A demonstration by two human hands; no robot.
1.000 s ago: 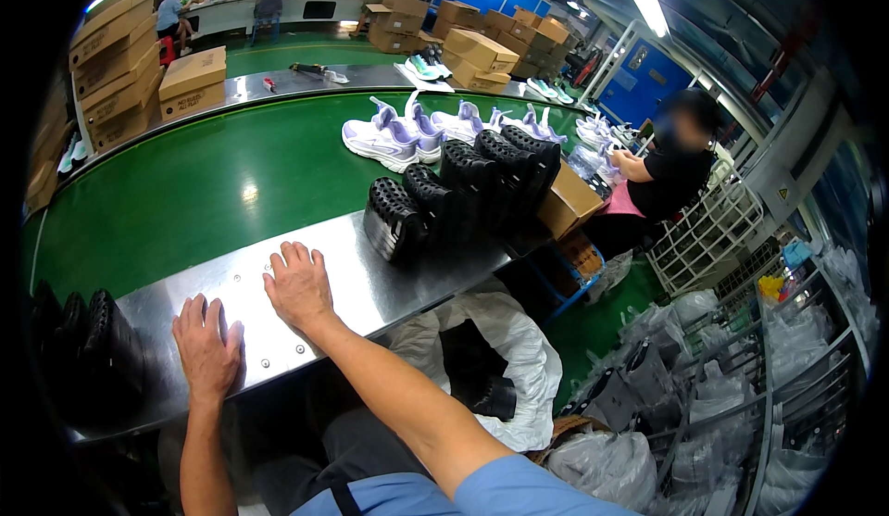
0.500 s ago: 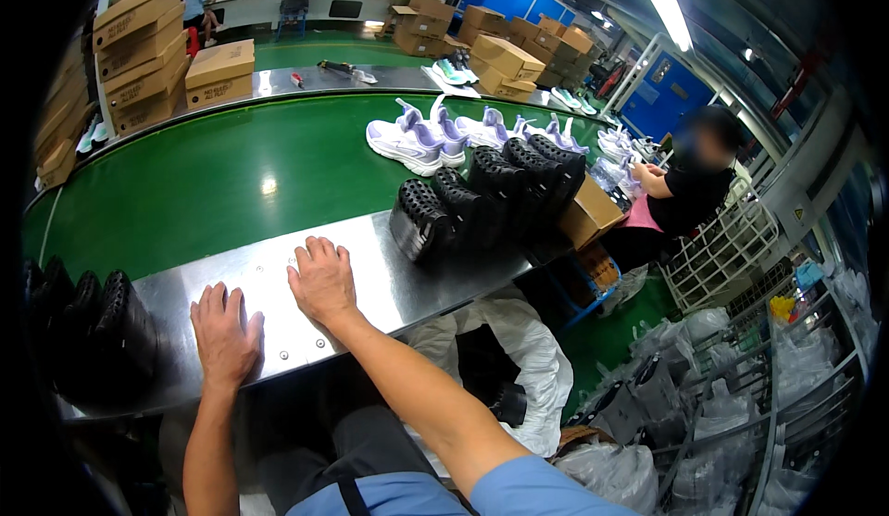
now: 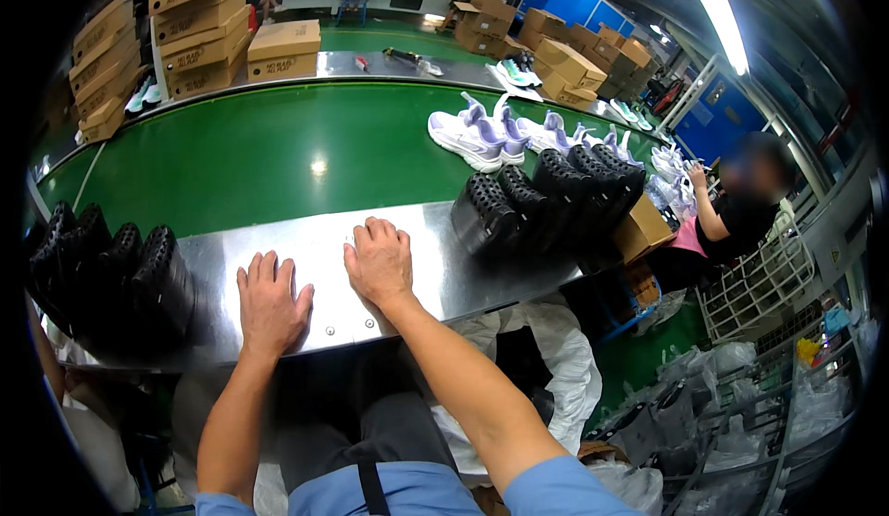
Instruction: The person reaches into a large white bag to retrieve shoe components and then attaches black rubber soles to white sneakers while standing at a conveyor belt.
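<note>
My left hand (image 3: 271,304) lies palm down on the metal ledge (image 3: 218,270), its fingers spread and nothing in it. Further right and a little farther away, my right hand (image 3: 381,261) rests on the same ledge, also palm down with fingers stretched out and holding nothing. Several black blocks with rounded, dimpled tops, perhaps shoe forms, stand at the ledge's left end (image 3: 165,284). A second group of these black blocks (image 3: 485,212) stands to the right of my right hand, apart from it.
Beyond the ledge runs a green belt (image 3: 306,132) carrying white and lilac sneakers (image 3: 468,138). Brown shoe boxes (image 3: 282,50) are stacked across it. A co-worker (image 3: 727,210) sits at right, beside a white wire rack (image 3: 755,280). A white-lined bin (image 3: 574,358) stands below the ledge.
The view has turned to the left, so the scene sits further right and more shows at the left edge. Both hands stay resting on the ledge, almost unmoved.
</note>
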